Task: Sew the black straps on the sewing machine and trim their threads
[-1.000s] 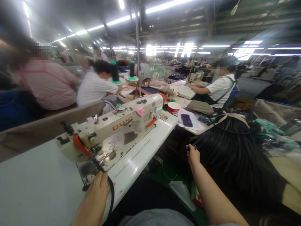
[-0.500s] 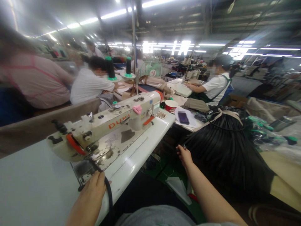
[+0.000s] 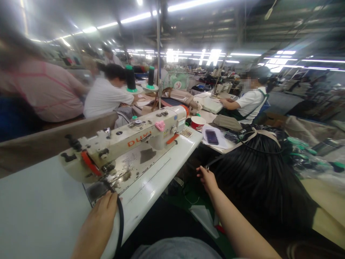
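A white sewing machine (image 3: 142, 138) stands on a pale table, and a black strip (image 3: 120, 219) runs from its needle area over the table's front edge. My left hand (image 3: 104, 212) rests beside the needle area with its fingers together on this strip. Right of the table, my right hand (image 3: 207, 177) is closed in the air near a large bundle of black strips (image 3: 258, 172). A small metallic thing shows at its fingers, too small to name. A beige band ties the top of the bundle.
On the side table lie a phone (image 3: 212, 137) on white paper, a red and white bowl (image 3: 197, 122) and folded fabric (image 3: 228, 122). Plastic-wrapped green spools (image 3: 299, 151) are at the right. Other people sit at machines beyond. Thread cones (image 3: 130, 79) stand behind the machine.
The whole view has shifted slightly. My right hand has moved a little to the left, away from the bundle. My left hand stays on the black strip, whose hanging part has swung left.
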Motion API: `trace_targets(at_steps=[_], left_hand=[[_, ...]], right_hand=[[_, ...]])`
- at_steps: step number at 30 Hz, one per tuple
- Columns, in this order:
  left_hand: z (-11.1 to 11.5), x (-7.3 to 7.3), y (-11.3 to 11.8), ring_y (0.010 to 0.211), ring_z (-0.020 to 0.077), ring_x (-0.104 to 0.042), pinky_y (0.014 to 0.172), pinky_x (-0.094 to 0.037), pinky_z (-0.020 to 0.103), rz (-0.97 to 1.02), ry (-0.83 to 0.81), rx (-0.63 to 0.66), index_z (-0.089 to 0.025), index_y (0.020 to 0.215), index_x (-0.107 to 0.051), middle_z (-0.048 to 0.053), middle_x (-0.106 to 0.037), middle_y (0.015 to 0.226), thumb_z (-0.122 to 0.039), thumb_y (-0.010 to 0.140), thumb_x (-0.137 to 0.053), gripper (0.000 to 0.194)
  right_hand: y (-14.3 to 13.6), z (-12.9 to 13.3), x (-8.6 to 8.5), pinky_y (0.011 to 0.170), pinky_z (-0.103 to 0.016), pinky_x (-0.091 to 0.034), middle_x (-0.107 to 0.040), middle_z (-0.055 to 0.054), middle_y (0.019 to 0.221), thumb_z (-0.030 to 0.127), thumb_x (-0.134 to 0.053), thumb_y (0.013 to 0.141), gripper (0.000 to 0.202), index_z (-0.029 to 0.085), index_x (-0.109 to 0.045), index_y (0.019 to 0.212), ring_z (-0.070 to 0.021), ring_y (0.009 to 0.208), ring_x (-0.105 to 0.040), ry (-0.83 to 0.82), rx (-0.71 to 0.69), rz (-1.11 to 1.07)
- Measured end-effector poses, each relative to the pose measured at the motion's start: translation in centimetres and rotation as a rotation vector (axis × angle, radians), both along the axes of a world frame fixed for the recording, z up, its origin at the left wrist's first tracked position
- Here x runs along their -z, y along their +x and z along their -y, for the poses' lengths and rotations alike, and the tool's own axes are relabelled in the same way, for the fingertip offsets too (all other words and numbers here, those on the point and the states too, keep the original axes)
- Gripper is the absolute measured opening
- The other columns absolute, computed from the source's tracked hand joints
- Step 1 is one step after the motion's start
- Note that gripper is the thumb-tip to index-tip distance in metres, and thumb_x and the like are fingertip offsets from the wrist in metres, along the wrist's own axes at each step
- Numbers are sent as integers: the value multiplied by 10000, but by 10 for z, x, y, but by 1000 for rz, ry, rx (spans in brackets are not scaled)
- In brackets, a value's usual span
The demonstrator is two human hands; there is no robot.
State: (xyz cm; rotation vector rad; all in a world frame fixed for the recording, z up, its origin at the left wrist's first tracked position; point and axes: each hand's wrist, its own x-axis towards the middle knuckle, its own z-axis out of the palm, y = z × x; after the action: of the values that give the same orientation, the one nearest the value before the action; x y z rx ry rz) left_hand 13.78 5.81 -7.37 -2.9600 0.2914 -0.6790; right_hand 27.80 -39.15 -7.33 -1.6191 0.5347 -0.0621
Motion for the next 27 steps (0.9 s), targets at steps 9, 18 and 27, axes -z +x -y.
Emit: trace_targets(at_steps=[9, 18, 27], left_hand=[[19, -6, 0, 1124, 309, -654, 977, -558, 436, 115, -33, -56, -77, 1180, -677, 209, -645, 1280, -101, 986, -407, 334], [31, -28, 0, 1176, 277, -646, 1053, -529, 427, -12, -120, -161, -105, 1204, -638, 187, -648, 1273, -95, 979, -469, 281], [30, -32, 0, 1173, 250, -650, 1098, -491, 413, -34, -136, -155, -120, 1203, -609, 161, -654, 1242, -59, 956, -470, 290]], right_hand=[[-7, -34, -39, 455, -250, -322, -601, -16, 618, 814, -595, 734, 675, 160, -690, 871, -117, 461, -438, -201, -128, 181], [-20, -88, -71, 554, -277, -458, -641, -31, 616, 709, -554, 865, 520, 222, -656, 716, -170, 545, -573, -501, -772, 266], [-31, -124, -91, 838, -320, -591, -758, -85, 942, 547, -587, 869, 384, 221, -762, 975, -229, 822, -721, -560, -1054, 407]])
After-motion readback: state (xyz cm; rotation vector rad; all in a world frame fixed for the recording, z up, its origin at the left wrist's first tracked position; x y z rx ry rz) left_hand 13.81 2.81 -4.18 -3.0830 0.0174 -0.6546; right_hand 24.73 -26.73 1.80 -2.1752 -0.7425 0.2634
